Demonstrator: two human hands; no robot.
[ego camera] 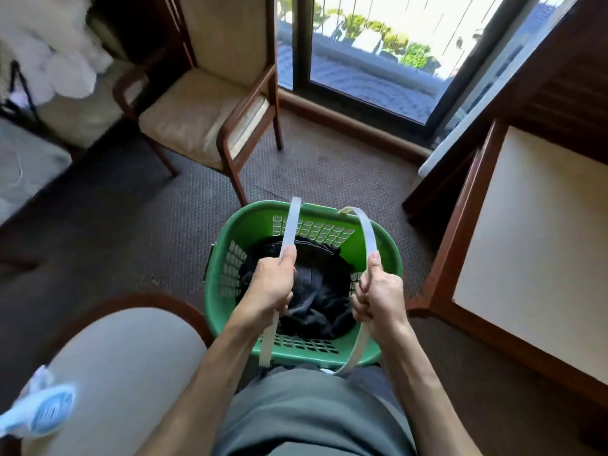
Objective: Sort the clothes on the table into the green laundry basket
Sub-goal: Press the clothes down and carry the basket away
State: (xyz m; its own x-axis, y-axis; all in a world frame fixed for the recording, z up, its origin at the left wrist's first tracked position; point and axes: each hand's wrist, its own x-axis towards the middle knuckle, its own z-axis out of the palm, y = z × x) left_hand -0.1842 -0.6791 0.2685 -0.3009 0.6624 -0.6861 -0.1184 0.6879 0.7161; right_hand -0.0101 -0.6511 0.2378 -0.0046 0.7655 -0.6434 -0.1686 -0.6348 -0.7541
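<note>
— Basket (378, 251) status?
— Green, on the carpet by my knees, dark clothes (316, 291) piled inside it. Sorting looks nearly finished; the table (539, 245) right of the basket shows nothing.
— Hands?
— My left hand (269, 287) grips one white handle (289, 225), my right hand (381, 291) grips the other handle (370, 232), fists clenched.

Legible text, labels, brands, numbers, signs: none. No readable marking on any item in view, near the fingers or farther off.

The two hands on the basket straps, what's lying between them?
In the head view, dark clothes inside the green basket lie between the left hand and right hand.
</note>
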